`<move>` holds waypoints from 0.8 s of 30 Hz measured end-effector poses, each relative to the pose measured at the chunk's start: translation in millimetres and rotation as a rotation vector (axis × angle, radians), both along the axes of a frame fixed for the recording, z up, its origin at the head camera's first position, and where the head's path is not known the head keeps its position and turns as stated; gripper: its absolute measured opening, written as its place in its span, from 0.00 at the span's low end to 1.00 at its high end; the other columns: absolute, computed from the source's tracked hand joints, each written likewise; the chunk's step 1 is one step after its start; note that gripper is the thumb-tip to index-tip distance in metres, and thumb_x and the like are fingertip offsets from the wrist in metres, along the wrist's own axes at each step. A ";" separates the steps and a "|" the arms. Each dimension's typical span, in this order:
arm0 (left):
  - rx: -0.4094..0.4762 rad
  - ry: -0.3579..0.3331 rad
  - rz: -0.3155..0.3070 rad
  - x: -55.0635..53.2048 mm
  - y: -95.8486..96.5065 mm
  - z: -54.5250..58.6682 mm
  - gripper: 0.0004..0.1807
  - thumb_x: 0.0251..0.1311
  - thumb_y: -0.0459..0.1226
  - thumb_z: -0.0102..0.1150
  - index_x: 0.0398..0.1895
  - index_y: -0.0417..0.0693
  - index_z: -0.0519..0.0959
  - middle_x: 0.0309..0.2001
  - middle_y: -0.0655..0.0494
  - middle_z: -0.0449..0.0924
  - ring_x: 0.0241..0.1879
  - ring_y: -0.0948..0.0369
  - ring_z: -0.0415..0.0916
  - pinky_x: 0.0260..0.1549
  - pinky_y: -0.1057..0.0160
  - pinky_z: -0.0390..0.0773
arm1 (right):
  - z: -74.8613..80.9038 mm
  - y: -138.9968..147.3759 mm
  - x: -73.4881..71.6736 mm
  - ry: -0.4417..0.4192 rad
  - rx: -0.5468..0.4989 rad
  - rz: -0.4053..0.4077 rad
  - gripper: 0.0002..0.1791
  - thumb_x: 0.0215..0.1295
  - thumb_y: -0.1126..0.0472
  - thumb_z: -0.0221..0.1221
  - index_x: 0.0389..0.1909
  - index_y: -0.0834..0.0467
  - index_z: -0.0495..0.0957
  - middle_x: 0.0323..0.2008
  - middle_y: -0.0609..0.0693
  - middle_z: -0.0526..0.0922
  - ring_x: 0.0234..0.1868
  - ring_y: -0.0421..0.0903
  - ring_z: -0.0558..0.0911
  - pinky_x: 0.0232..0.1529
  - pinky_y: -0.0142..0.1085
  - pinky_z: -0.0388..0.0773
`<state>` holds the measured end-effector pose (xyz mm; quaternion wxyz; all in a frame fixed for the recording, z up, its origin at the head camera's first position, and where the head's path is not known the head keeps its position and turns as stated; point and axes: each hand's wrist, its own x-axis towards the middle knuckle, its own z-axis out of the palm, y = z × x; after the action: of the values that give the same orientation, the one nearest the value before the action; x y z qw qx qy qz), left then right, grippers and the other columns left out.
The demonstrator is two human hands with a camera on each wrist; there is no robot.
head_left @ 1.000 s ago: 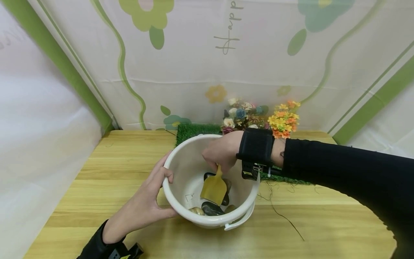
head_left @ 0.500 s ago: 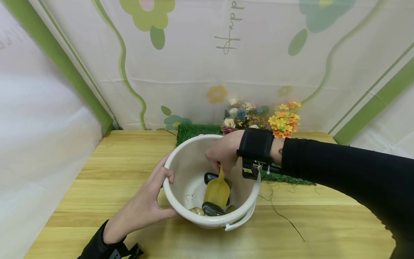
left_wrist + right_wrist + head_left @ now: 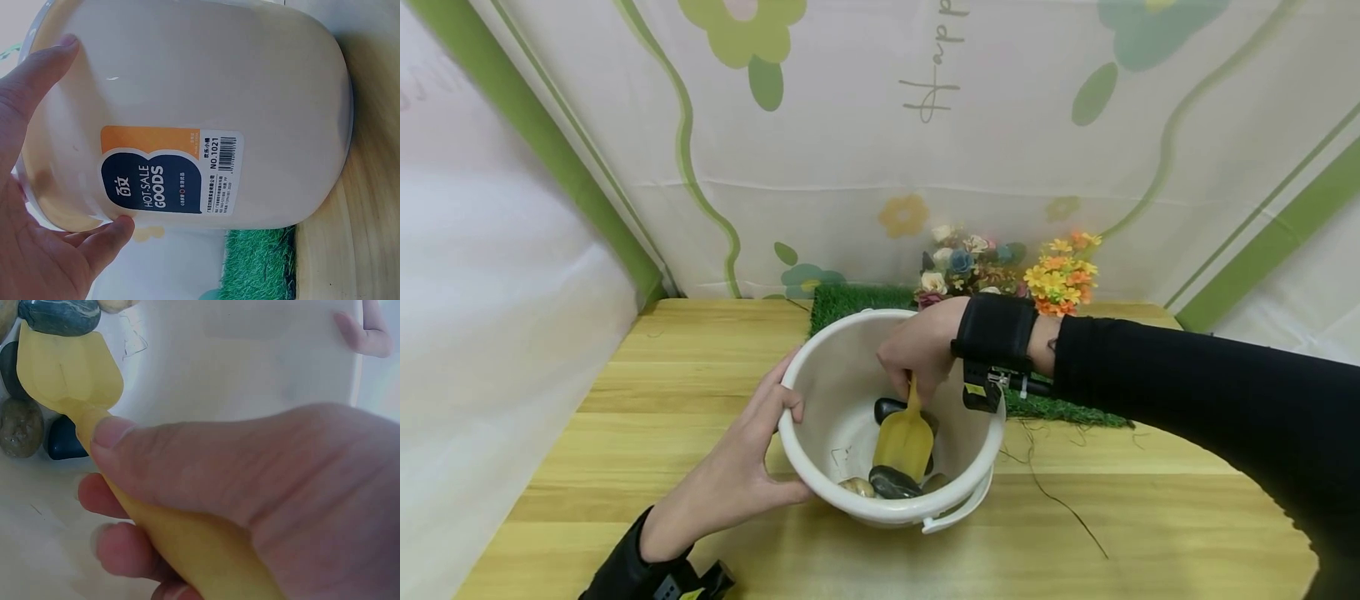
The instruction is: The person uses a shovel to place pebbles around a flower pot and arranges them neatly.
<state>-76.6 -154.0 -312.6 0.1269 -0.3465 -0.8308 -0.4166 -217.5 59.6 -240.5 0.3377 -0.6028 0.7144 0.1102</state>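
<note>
A white bucket [image 3: 811, 417] stands on the wooden table, its mouth facing up toward me. My left hand [image 3: 737, 462] grips its left rim, some fingers curled over the edge and the thumb against the outer wall. Inside the bucket, my right hand [image 3: 921, 346] holds a yellow toy shovel [image 3: 69, 372] by its handle, thumb along the top. The shovel's blade tip meets a dark veined stone [image 3: 895, 482]. Around the blade lie several more stones, among them a black one [image 3: 889, 408] and a tan one [image 3: 857, 487]. Part of the stones is hidden under the shovel.
Behind the bucket lies a green artificial grass mat [image 3: 857, 302]. Mixed artificial flowers [image 3: 962, 262] and a yellow-orange bunch [image 3: 1062, 275] stand at the back. The bucket's white handle [image 3: 958, 510] hangs at its front right. A thin dark strand [image 3: 1063, 504] lies on the table.
The shovel has shifted slightly right and turned more upright, its blade now against the dark veined stone. My right hand moved a little right with it. The left hand keeps its grip.
</note>
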 end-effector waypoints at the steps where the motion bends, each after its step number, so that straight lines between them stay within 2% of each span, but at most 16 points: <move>1: 0.004 0.007 -0.003 -0.3 0.3 -0.1 0.32 0.31 0.34 0.73 0.35 0.43 0.59 0.69 0.38 0.44 0.64 0.43 0.50 0.42 0.52 0.74 | -10.5 2.0 -8.2 0.003 -0.017 0.014 0.22 0.57 0.66 0.58 0.09 0.53 0.59 0.11 0.44 0.52 0.15 0.41 0.50 0.21 0.33 0.52; 7: 0.022 0.031 -0.012 -0.9 0.8 -0.9 0.32 0.31 0.35 0.74 0.34 0.42 0.59 0.69 0.38 0.44 0.64 0.41 0.51 0.40 0.52 0.75 | -11.2 2.4 -8.7 0.003 -0.032 0.029 0.22 0.56 0.67 0.58 0.09 0.53 0.59 0.12 0.44 0.51 0.15 0.41 0.49 0.22 0.33 0.51; 8: 0.022 0.031 -0.012 -0.8 0.8 -0.8 0.32 0.31 0.35 0.74 0.34 0.42 0.59 0.69 0.38 0.44 0.64 0.41 0.51 0.40 0.52 0.75 | -1.0 0.6 -0.7 0.000 -0.020 0.022 0.22 0.55 0.68 0.57 0.09 0.54 0.59 0.11 0.44 0.51 0.15 0.41 0.49 0.22 0.33 0.51; 13: 0.019 0.031 -0.011 -1.0 0.7 -0.7 0.32 0.30 0.35 0.74 0.34 0.42 0.59 0.69 0.37 0.44 0.64 0.41 0.51 0.41 0.51 0.75 | -1.7 0.7 0.0 0.010 -0.023 0.021 0.22 0.55 0.69 0.58 0.09 0.54 0.60 0.12 0.44 0.51 0.15 0.41 0.49 0.22 0.32 0.50; 18: 0.008 0.013 -0.009 -1.3 -0.9 -2.2 0.32 0.32 0.36 0.73 0.35 0.43 0.59 0.70 0.40 0.43 0.65 0.45 0.50 0.42 0.52 0.74 | -0.6 0.3 1.2 0.001 -0.018 0.017 0.22 0.56 0.68 0.59 0.09 0.55 0.60 0.11 0.44 0.51 0.15 0.41 0.49 0.22 0.31 0.50; 20: 0.002 0.006 -0.006 -2.5 -2.3 -5.3 0.32 0.32 0.36 0.73 0.35 0.45 0.59 0.70 0.43 0.43 0.65 0.47 0.49 0.43 0.52 0.74 | -1.5 0.2 1.9 -0.011 -0.012 0.013 0.22 0.56 0.67 0.59 0.09 0.54 0.60 0.12 0.44 0.51 0.15 0.40 0.49 0.22 0.31 0.50; 24: -0.012 0.016 -0.002 -9.8 -7.7 -19.8 0.33 0.31 0.39 0.73 0.37 0.48 0.59 0.71 0.47 0.41 0.66 0.49 0.48 0.44 0.53 0.74 | -4.1 0.4 3.2 -0.044 -0.001 0.000 0.22 0.58 0.66 0.58 0.11 0.55 0.58 0.14 0.45 0.50 0.17 0.41 0.49 0.23 0.31 0.50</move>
<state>-86.4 -161.7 -332.4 0.1309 -0.3512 -0.8320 -0.4090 -214.3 60.1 -244.6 0.3530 -0.6053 0.7068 0.0968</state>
